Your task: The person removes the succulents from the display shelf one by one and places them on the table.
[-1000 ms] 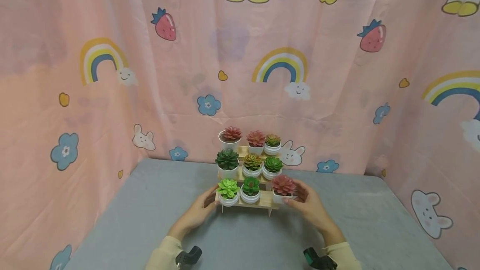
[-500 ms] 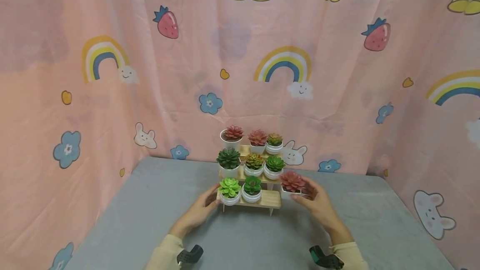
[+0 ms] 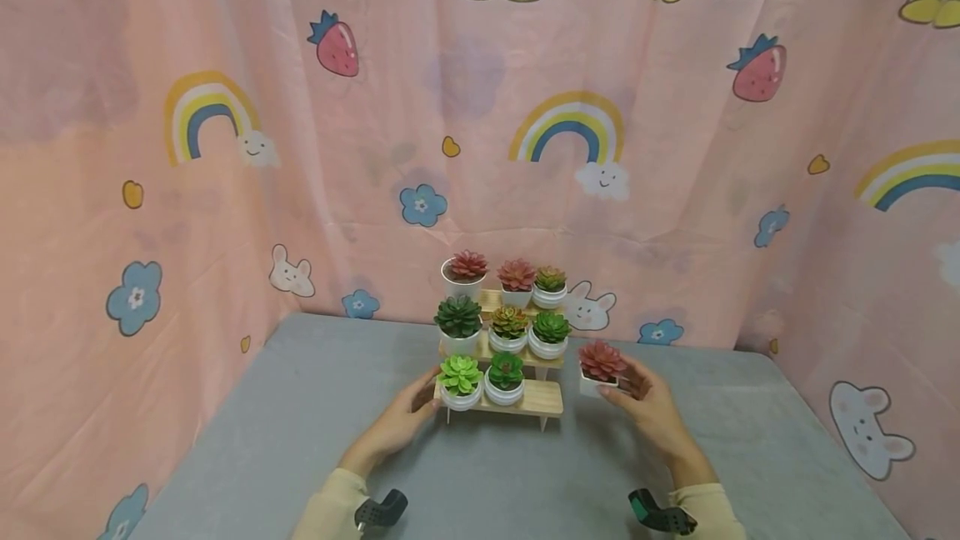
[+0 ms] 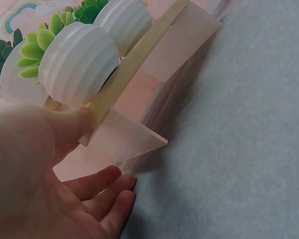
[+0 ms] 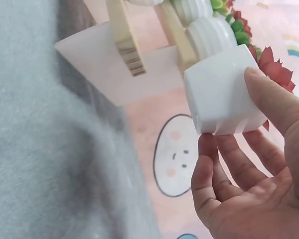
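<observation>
My right hand [image 3: 652,407] pinches a square white pot with a red succulent [image 3: 602,361], thumb on one side and fingers on the other. In the right wrist view this potted succulent [image 5: 224,92] hangs tilted above the grey surface, apart from the stand. At the left end of the three-tier wooden plant stand [image 3: 543,398], my left hand [image 3: 397,423] grips the lowest plank; in the left wrist view the thumb lies on the plank's end. A light green succulent [image 3: 461,377] and a dark green one [image 3: 505,373] stand on that tier, in ribbed white pots.
The middle tier bears a dark green succulent [image 3: 458,319], a yellow-orange one [image 3: 508,325] and a green one [image 3: 551,330]. Behind stand two red succulents and a small yellow-green one [image 3: 551,280]. A pink printed curtain [image 3: 337,157] surrounds the grey table [image 3: 300,390].
My right hand has lifted the red succulent's pot off the right end of the lowest tier and carried it rightward, clear of the stand. The left hand stays at the stand's left end.
</observation>
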Tool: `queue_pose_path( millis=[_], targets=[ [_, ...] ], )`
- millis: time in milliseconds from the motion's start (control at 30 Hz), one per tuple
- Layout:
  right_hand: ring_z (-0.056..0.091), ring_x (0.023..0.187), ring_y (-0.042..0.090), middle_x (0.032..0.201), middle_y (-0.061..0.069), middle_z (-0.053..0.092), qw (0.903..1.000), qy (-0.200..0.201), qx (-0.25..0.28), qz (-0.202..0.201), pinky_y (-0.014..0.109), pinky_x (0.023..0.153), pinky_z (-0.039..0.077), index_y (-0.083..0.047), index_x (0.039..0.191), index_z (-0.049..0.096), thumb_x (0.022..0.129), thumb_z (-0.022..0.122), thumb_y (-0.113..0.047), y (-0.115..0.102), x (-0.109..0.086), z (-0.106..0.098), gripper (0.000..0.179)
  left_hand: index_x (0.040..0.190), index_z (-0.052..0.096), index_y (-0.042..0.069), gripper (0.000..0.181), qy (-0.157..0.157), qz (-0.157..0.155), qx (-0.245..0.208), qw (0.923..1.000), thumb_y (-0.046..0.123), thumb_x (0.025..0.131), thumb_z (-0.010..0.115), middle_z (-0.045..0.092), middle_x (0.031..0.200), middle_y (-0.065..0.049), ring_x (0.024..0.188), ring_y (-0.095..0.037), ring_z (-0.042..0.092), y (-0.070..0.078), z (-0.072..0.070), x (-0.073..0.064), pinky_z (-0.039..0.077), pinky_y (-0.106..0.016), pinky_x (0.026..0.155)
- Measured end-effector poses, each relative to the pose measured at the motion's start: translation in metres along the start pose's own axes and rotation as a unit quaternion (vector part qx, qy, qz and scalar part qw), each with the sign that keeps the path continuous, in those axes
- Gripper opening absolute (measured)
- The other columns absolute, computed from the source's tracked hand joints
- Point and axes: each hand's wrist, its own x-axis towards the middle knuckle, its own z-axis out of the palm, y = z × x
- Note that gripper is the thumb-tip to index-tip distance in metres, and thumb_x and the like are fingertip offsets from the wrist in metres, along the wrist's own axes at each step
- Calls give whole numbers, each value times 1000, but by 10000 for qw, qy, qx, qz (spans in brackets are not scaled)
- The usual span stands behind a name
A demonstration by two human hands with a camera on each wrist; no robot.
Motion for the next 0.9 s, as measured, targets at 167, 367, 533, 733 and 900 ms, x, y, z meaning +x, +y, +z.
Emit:
queue_pose_path(
  millis=[167, 367, 533, 733, 900],
  targets=[
    [47, 140, 44, 157, 26, 41, 9997, -99, 47, 202, 44, 109, 49, -3, 155, 33, 98, 68, -21, 8, 2, 0, 70, 160, 28, 9, 58, -8, -42, 2, 10000, 21, 107, 50, 41, 156, -28, 143, -47, 42, 1, 0, 0, 34, -62, 116],
    [44, 142, 47, 158, 28, 39, 9992, -266, 65, 281, 56, 114, 41, 0, 156, 30, 98, 68, -16, 19, 5, 1, 70, 160, 28, 10, 59, 34, -28, 31, 10000, 22, 107, 50, 41, 156, -28, 143, -47, 43, 0, 0, 0, 35, -62, 116],
    [43, 143, 47, 159, 29, 37, 9990, -353, 88, 270, 54, 113, 43, 2, 156, 29, 99, 67, -15, 30, 6, 1, 70, 160, 28, 10, 59, 23, -35, -14, 10000, 22, 107, 51, 42, 156, -28, 143, -47, 43, -3, 1, 0, 35, -62, 116],
    [43, 142, 49, 159, 31, 35, 9981, -482, 84, 385, 51, 110, 47, 4, 157, 25, 100, 66, -18, 45, 8, 2, 73, 160, 29, 11, 59, 13, -64, -76, 9999, 23, 107, 51, 42, 156, -27, 143, -47, 42, -4, 0, 0, 35, -62, 116],
    [44, 140, 49, 156, 33, 38, 9977, -557, 133, 353, 37, 104, 53, 6, 156, 24, 100, 65, -16, 51, 8, 2, 73, 160, 30, 13, 59, 40, -75, -131, 9999, 23, 106, 52, 44, 155, -26, 142, -45, 44, -3, -1, 1, 36, -61, 115]
  ],
)
